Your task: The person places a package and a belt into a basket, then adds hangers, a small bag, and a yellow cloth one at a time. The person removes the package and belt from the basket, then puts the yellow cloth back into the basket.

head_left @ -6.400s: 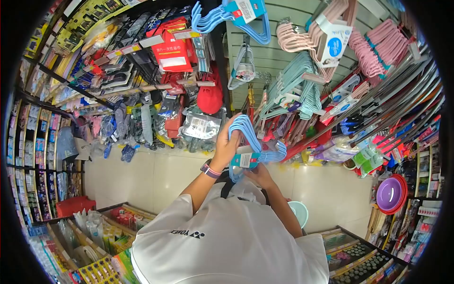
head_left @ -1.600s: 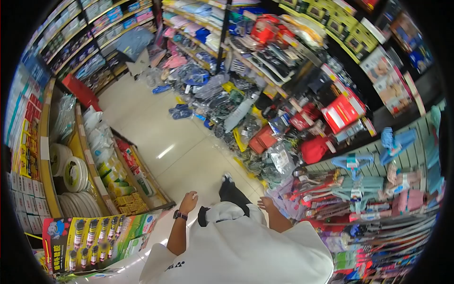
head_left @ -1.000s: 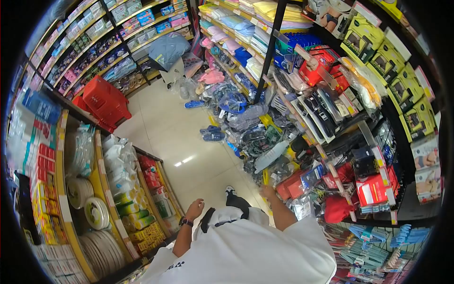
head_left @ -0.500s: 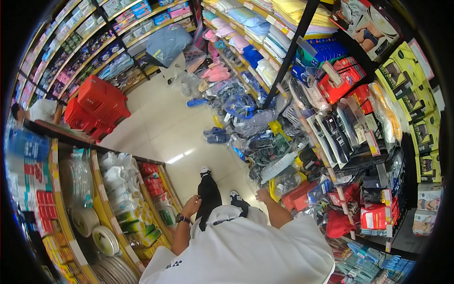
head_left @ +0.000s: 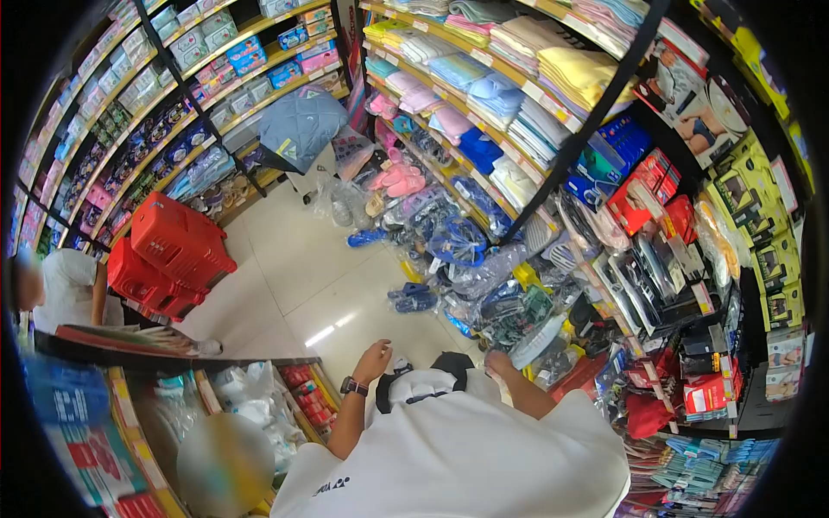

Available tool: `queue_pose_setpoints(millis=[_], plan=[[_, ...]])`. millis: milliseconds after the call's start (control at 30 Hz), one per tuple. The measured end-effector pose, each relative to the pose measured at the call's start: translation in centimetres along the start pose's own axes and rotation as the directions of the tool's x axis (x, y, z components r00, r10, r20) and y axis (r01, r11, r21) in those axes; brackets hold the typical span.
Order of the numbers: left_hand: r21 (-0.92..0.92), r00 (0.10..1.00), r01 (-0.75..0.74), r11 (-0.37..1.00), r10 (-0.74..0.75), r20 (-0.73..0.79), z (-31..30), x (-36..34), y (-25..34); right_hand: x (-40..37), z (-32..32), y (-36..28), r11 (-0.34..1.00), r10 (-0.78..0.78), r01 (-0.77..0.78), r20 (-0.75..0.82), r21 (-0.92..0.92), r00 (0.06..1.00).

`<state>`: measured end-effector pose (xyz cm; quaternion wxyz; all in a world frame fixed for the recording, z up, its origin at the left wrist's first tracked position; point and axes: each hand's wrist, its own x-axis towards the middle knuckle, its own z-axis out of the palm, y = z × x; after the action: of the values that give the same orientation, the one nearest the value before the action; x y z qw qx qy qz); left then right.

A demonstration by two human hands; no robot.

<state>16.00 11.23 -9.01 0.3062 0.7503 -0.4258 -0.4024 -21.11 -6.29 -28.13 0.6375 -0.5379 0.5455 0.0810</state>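
Observation:
My left hand, with a dark watch on its wrist, hangs over the tiled floor near the low shelf at the left; its fingers look loosely curled, and whether they hold anything is unclear. My right hand is at my other side, nearest to the bagged slippers heaped on the floor. Its fingers are too small and blurred to read. Both hands are beside my white shirt.
Red crates are stacked at the left, near a person in white. Folded towels fill the upper shelves. A grey-blue padded cover lies over something at the back. Packaged goods hang at the right.
The camera view has shifted, with the crates and the slipper heap now lower in the picture. My legs and shoes are largely hidden now, and more of the person at the left shows.

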Motion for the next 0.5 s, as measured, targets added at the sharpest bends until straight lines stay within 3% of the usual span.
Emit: queue_pose_setpoints(millis=[67,133,233,300,500], plan=[[0.008,1.000,0.016,1.000,-0.016,-0.002,-2.1,1.5,0.0,-1.1,2.2,-9.1,0.978,-0.050,0.073,-0.121,0.197,0.991],[-0.009,0.999,0.026,1.000,-0.026,-0.033,-3.4,2.7,-0.6,0.7,3.3,-14.4,0.964,-0.228,0.233,-0.052,0.131,0.972],[-0.074,0.996,0.032,0.997,-0.038,-0.080,-4.6,4.6,-2.1,0.4,4.6,-23.0,0.947,-0.319,0.319,-0.020,0.020,0.948],[-0.137,0.994,0.031,0.990,-0.045,-0.098,-4.7,5.6,-3.0,1.3,4.7,-26.4,0.854,-0.491,0.493,0.055,-0.165,0.869],[-0.229,0.972,0.140,0.963,-0.177,-0.154,-6.5,8.6,-2.7,3.9,3.8,-33.4,0.794,-0.422,0.454,0.169,-0.405,0.890]])
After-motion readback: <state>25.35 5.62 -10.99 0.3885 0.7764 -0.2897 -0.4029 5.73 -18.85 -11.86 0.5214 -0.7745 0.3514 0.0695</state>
